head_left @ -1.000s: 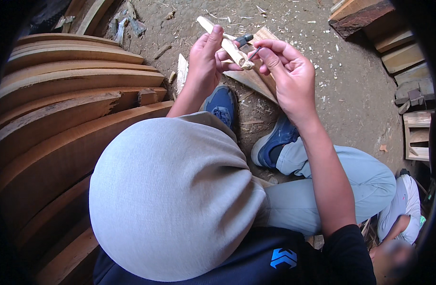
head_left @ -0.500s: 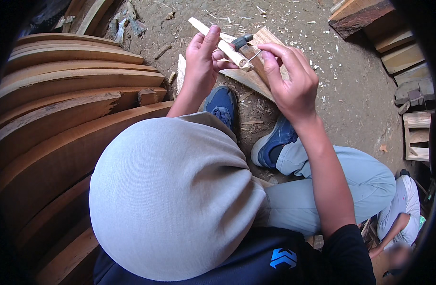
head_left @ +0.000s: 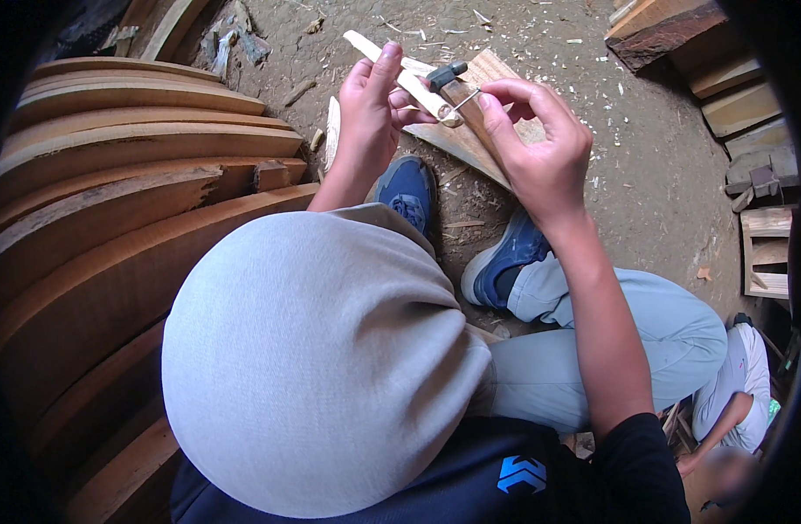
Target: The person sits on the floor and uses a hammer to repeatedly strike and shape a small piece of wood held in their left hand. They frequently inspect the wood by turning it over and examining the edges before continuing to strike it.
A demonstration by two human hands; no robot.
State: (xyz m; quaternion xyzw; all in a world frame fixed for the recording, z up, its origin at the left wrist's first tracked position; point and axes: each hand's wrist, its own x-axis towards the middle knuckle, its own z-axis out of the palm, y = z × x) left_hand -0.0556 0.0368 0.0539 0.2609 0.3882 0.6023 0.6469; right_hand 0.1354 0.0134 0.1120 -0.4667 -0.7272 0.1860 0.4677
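A pale carved wooden stick [head_left: 415, 86] slants across my left hand [head_left: 366, 120], whose fingers and raised thumb close round it. My right hand [head_left: 545, 144] pinches a thin metal nail [head_left: 468, 99] between thumb and fingertips. The nail's far tip is at the stick's near, cut end; whether it has entered the wood is too small to tell. Beneath both hands, a hammer [head_left: 447, 75] with a dark metal head and brown handle lies on a flat wooden board [head_left: 492, 72] on the ground. My right hand partly covers the handle.
Curved wooden planks [head_left: 147, 144] are stacked along the left. Thick timber blocks [head_left: 667, 31] and a slatted wooden piece [head_left: 769, 253] stand at the right. Wood chips litter the dirt floor [head_left: 645, 175]. My shoes [head_left: 407, 192] are near the board. Another person [head_left: 732, 393] is at lower right.
My right hand has shifted slightly to the right, and a little more of the nail shows. My left hand and the stick have barely moved.
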